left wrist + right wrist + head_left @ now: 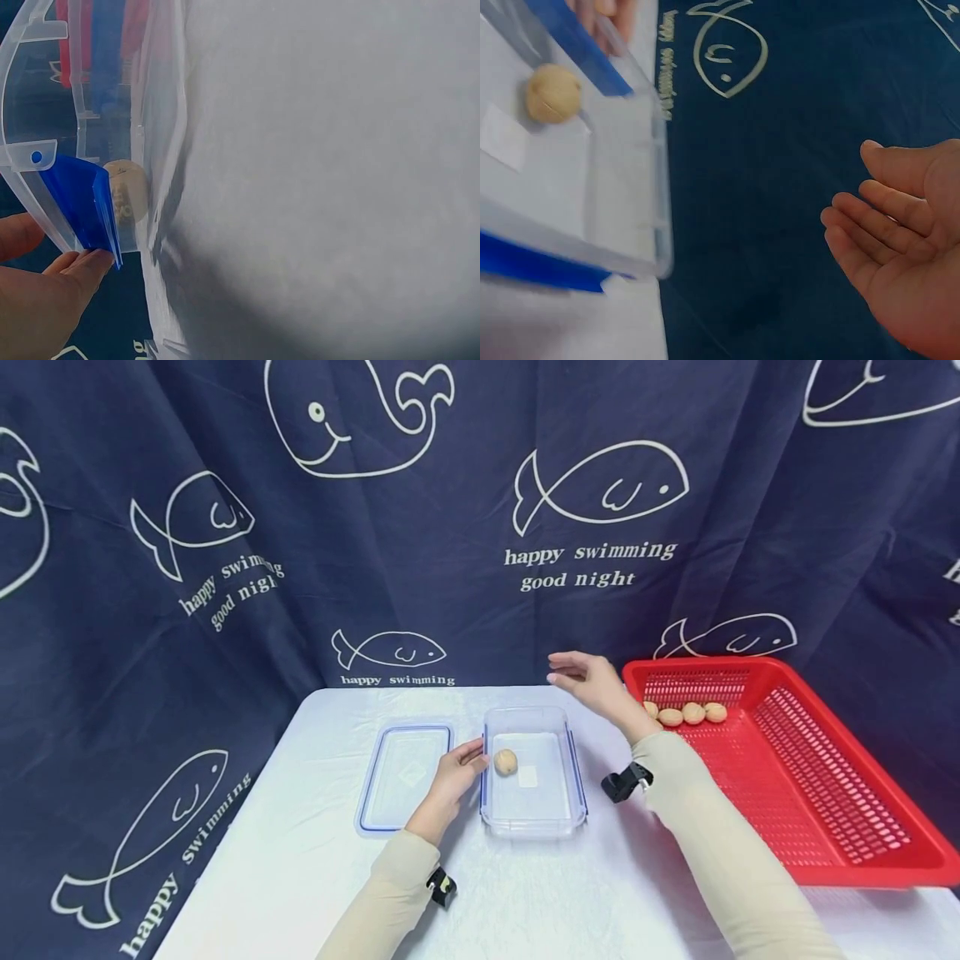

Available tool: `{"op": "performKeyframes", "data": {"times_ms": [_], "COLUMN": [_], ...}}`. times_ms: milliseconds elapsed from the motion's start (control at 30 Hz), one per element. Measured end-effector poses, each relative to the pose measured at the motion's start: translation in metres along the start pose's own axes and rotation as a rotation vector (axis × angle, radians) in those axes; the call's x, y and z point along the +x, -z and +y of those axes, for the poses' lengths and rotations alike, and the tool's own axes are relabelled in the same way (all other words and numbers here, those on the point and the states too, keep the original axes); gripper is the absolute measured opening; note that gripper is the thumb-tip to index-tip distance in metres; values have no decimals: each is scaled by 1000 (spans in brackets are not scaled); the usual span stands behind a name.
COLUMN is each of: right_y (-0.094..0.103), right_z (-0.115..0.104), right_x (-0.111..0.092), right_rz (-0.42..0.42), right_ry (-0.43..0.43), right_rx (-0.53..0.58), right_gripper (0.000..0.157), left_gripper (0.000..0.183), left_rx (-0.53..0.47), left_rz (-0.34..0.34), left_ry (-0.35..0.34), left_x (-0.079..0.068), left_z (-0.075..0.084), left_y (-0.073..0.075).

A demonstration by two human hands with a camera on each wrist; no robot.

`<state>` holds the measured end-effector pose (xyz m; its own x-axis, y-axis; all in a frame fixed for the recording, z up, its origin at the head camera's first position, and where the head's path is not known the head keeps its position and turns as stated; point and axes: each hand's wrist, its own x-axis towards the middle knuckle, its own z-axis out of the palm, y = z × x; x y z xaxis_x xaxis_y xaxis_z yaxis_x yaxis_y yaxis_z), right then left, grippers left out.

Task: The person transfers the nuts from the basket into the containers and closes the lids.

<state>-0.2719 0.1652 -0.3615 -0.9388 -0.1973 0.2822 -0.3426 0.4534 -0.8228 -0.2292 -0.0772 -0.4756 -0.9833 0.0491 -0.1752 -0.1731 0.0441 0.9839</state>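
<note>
Left hand [452, 777], fingers relaxed, touches box [534, 827], likely steadying it; walnut [506, 762] inside. Right hand [597, 685] empty, thumb and fingers apart.

Your white table and what stands on it
Your table [288, 852] has a white, cloth-like top, and three things sit directly on it, each apart from the next. To your left the clear lid [408, 806] lies flat, its blue seal running round the edge. Just beside it, around the middle, you have the clear box [533, 828] with blue latches. The large red basket [731, 793] takes up your right side.
</note>
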Motion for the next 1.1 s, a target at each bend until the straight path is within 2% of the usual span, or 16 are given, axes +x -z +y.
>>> {"op": "performKeyframes", "data": {"times_ms": [167,333,467,600,667,733,967,1100], "right_y": [28,52,68,82,90,97,118,125], "right_z": [0,3,6,17,25,33,59,74], "right_x": [0,-3,-7,-14,-19,-24,-44,-54], "right_rz": [39,61,70,93,109,116,147,131], "right_ry": [1,-33,-63,-73,-74,-86,-148,-175], "right_rx": [-31,-49,-64,-85,-103,-107,-108,-121], "right_gripper": [38,40,42,43,43,45,48,50], "left_gripper": [44,44,45,44,44,44,44,45], "left_rx": [-2,-7,-7,13,15,15,7,11], "left_rz": [-7,-18,-33,-20,-13,-17,-13,-18], "left_ry": [-7,-7,3,2,-1,1,3,6], "left_x": [0,0,-5,-6,-2,-2,-3,-4], "left_z": [0,1,10,8,0,-1,3,4], "left_y": [0,2,3,2,2,2,2,1]}}
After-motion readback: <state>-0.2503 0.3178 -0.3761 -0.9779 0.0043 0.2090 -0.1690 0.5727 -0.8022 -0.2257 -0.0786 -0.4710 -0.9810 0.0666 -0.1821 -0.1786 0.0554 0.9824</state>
